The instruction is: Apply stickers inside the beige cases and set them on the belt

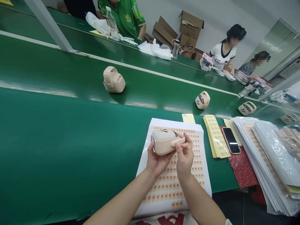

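A cream, box-shaped device (pixel 162 142) with a loop handle and a red floral print on its pale face is held above a white sheet of small orange stickers (pixel 164 196). My left hand (pixel 157 161) cradles it from below and at its left end. At the handle end, my right hand (pixel 185 153) has its thumb and fingers pressed around the handle's base. Whether a sticker is between those fingers is too small to tell.
Similar devices stand on the green belt (pixel 150 81), one (pixel 114 80) at left. Right of the sheet lie yellow label strips (pixel 216 137), a phone (pixel 231 140), a red mat (pixel 243 167) and stacked sheets (pixel 260 162). Several people sit across the belt.
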The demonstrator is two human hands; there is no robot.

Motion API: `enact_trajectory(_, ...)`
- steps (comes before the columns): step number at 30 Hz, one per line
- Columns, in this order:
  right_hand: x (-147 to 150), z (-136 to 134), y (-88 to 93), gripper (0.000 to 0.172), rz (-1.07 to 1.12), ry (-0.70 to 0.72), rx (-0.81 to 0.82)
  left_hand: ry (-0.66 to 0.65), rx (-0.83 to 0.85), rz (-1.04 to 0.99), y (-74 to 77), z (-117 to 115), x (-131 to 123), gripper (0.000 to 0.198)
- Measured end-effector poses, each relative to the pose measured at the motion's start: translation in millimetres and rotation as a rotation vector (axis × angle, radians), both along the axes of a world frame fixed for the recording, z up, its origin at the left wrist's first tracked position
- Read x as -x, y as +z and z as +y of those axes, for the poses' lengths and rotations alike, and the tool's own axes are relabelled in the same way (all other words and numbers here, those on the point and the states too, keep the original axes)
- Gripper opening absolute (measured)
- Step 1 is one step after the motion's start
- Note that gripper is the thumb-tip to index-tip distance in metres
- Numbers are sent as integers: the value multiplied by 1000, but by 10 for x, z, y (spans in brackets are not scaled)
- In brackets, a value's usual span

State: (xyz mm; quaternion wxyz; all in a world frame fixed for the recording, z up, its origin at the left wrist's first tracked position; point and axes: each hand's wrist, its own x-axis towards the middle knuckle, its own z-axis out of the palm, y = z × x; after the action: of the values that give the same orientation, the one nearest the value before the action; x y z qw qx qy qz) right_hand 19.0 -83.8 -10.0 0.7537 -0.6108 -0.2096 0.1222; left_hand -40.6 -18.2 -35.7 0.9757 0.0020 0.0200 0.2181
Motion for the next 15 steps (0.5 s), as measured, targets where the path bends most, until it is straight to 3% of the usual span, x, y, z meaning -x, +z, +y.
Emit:
enact_trajectory(5, 5, 2, -37, 22, -184, -95, 96, -15, -17, 8, 42, -1, -2, 80)
enact_trajectory(12, -83, -19, -17, 11, -484, -93, 137, 8, -37, 38, -4, 7, 6, 72)
enact_trajectory(15, -118, -32, -22, 44, -328, -79, 207, 11, -41, 32, -17, 2, 10, 70)
